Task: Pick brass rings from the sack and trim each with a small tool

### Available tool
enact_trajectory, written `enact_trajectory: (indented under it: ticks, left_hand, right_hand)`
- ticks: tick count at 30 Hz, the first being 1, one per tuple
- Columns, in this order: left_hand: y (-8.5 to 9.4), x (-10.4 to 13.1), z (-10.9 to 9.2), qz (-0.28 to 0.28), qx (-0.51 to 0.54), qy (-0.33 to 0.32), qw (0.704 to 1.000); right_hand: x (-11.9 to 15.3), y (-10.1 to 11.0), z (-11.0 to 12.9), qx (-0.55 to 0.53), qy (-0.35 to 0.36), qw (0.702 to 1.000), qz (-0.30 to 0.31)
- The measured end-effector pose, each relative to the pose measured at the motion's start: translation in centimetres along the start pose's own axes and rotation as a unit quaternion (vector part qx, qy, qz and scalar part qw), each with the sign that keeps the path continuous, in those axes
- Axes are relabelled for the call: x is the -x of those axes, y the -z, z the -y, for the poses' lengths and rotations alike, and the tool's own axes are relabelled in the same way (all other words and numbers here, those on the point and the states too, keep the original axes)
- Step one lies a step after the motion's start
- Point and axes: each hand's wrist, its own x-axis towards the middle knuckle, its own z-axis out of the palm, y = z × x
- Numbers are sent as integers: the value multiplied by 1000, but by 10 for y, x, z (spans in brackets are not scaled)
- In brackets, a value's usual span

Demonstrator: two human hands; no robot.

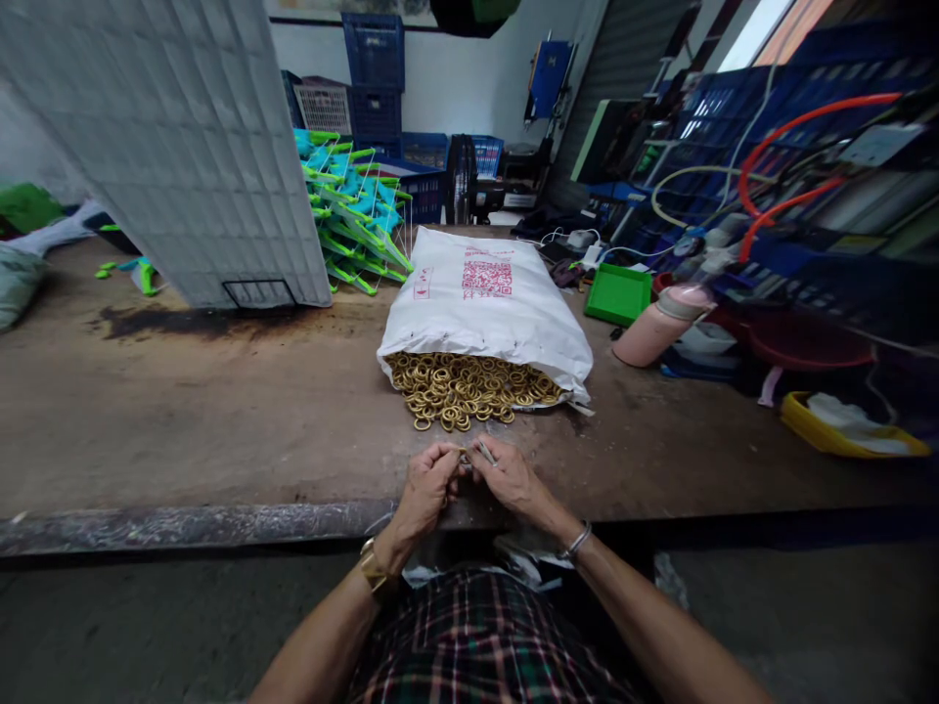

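Observation:
At the table's near edge my left hand (427,482) and my right hand (512,481) meet, fingertips almost touching. My left fingers pinch a small gold-coloured ring (462,450), of which only a thin edge shows. A slim silvery tool (486,453) sticks out of my closed right hand; its kind is too small to tell. Just beyond my hands, a heap of gold-coloured rings (469,389) spills from the mouth of a white sack (432,318), which lies flat with red print on top.
A tall white ribbed panel (205,147) stands at the left, by green and blue plastic pieces (356,215). To the right are a green tray (618,293), a leaning pink bottle (656,328), a yellow tray (843,438) and orange hoses (744,186). Crates (376,112) are stacked behind.

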Motion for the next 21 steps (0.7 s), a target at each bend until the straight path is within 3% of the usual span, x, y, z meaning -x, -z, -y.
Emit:
enact_trajectory:
  ticks: [4,8,15,21]
  left_hand:
    - [-2,2,-1,-10,-42,-21,999]
    - [-3,5,-3,1,-43,-6,999]
    - [1,5,2,51,-3,37,998]
    - [3,4,7,63,24,46,997]
  right_hand:
    - [-2,-5,0,-114,-67,991,-1]
    - [-4,-7,-5,-153,-83,985,1]
    - [-9,-7,-9,-63,-37,997,-38]
    - [-8,-8,-8,-32,-17,999,-35]
